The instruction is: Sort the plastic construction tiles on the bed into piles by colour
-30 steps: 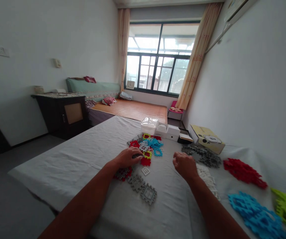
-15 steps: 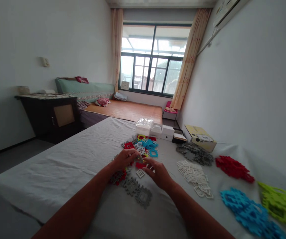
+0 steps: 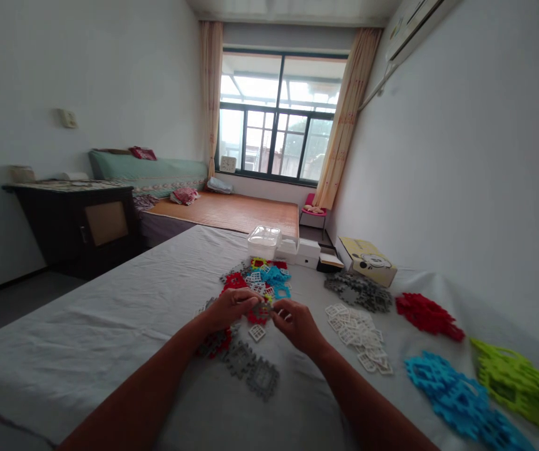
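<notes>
Grey and toothed, the held piece (image 3: 263, 308) sits between the left grip (image 3: 231, 309) and the right grip (image 3: 298, 322). The left grip is narrow, thumb and fingers pinching the piece at its left side; the right grip pinches its right edge with bent fingertips. Whether the piece touches the tabletop (image 3: 142, 307) below, I cannot tell.

Just beneath the piece lies a red piece (image 3: 256, 318), partly hidden, and a little nearer the wearer a white lattice (image 3: 256, 332). Nearer again, two grey squares (image 3: 251, 368) lie side by side, and red and grey pieces (image 3: 222, 343) show under the left wrist. Just beyond both grips spreads a mixed heap (image 3: 276, 274) of blue, red, white, yellow and grey, with a clear box (image 3: 264, 241) and white boxes (image 3: 307, 252) behind it.

Right of the right grip are a white heap (image 3: 358, 335), a dark grey heap (image 3: 358, 291) before a yellow box (image 3: 367, 260), then, farther out, a red heap (image 3: 429, 316), a blue heap (image 3: 452, 388) and a lime heap (image 3: 518, 382). Far beyond the grips stand a bed (image 3: 250, 210) and a window (image 3: 276, 116).
</notes>
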The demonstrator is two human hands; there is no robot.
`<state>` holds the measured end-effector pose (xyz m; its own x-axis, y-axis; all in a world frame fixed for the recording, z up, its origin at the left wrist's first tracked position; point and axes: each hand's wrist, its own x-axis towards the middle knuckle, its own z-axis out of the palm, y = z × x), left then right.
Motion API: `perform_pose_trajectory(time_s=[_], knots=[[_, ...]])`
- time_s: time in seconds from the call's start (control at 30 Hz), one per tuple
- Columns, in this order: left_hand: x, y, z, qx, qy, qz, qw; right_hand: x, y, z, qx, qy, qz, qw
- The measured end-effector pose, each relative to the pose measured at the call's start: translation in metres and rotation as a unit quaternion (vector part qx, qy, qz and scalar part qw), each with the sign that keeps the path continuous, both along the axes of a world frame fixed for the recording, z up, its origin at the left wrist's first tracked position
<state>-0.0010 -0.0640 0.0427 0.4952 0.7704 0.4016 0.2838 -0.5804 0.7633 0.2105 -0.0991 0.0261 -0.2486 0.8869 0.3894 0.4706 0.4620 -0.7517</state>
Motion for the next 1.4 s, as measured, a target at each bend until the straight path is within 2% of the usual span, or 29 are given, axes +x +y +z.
perform_pose_trajectory(time_s=[0.13, 0.2, 0.37, 0.43, 0.53, 0.6, 0.67, 0.77, 0.83, 0.93, 1.07, 1.23, 1.4], knots=[[-0.011, 0.005, 0.003, -0.030, -0.034, 0.022, 0.999, 0.054, 0.025, -0.007, -0.119, 0.124, -0.091, 0.981], [-0.015, 0.007, 0.004, -0.042, -0.045, 0.053, 0.997, 0.088, 0.040, -0.012, -0.142, 0.184, -0.156, 0.960], [-0.016, 0.007, 0.004, -0.049, -0.044, 0.084, 0.994, 0.159, 0.070, -0.016, -0.073, 0.292, -0.324, 0.897], [-0.016, 0.008, 0.004, -0.046, -0.044, 0.093, 0.994, 0.174, 0.075, -0.019, -0.043, 0.315, -0.365, 0.875], [-0.019, 0.012, 0.001, -0.042, -0.048, 0.113, 0.992, 0.177, 0.075, -0.026, -0.018, 0.324, -0.400, 0.857], [-0.022, 0.016, 0.000, -0.032, -0.043, 0.134, 0.990, 0.170, 0.072, -0.029, -0.014, 0.310, -0.392, 0.866], [-0.027, 0.019, -0.002, -0.004, -0.027, 0.156, 0.987, 0.155, 0.067, -0.030, -0.014, 0.266, -0.354, 0.897], [-0.034, 0.021, -0.004, 0.034, 0.006, 0.179, 0.983, 0.126, 0.058, -0.026, 0.009, 0.132, -0.278, 0.951], [-0.038, 0.020, -0.005, 0.039, 0.028, 0.182, 0.982, 0.105, 0.049, -0.022, 0.040, 0.027, -0.233, 0.971], [-0.039, 0.018, -0.008, 0.049, 0.084, 0.159, 0.983, 0.080, 0.037, -0.020, 0.074, -0.091, -0.160, 0.980], [-0.037, 0.019, -0.017, 0.093, 0.177, 0.128, 0.971, 0.064, 0.028, -0.021, 0.081, -0.163, -0.092, 0.979], [-0.034, 0.022, -0.023, 0.138, 0.208, 0.123, 0.961, 0.063, 0.025, -0.023, 0.077, -0.183, -0.063, 0.978], [-0.029, 0.016, -0.009, 0.141, 0.146, 0.175, 0.963, 0.058, 0.021, -0.016, 0.063, -0.145, -0.048, 0.986]])
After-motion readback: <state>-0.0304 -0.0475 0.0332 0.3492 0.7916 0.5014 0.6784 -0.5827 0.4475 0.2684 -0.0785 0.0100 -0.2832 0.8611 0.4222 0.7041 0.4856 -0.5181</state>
